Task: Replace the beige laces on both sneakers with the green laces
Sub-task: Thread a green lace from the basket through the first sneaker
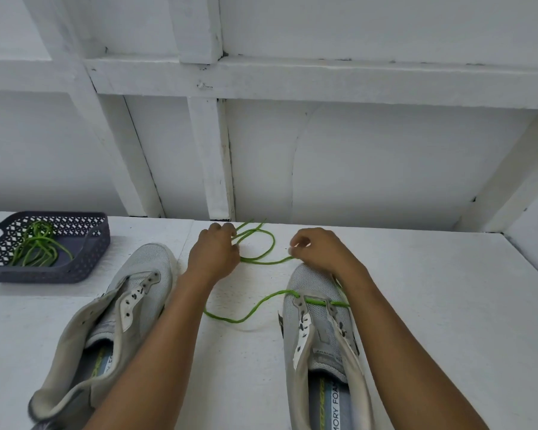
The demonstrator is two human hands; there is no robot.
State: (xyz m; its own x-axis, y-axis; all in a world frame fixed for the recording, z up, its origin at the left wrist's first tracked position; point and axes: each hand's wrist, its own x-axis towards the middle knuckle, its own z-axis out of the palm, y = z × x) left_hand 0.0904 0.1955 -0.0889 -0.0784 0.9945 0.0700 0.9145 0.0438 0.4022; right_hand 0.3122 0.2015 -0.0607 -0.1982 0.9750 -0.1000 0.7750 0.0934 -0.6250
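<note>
Two grey sneakers stand on the white table. The left sneaker (pixel 128 308) has bare eyelets and no lace. A green lace (pixel 255 308) runs across the lowest eyelets of the right sneaker (pixel 317 333), and its long ends loop over the table beyond the toe. My left hand (pixel 215 252) grips the lace strands near the table's far edge. My right hand (pixel 320 249) pinches the lace just above the right sneaker's toe. No beige laces are in view.
A dark perforated basket (pixel 84 262) at the far left of the table holds a second green lace (pixel 38 246). A white wall with beams rises right behind the table's far edge.
</note>
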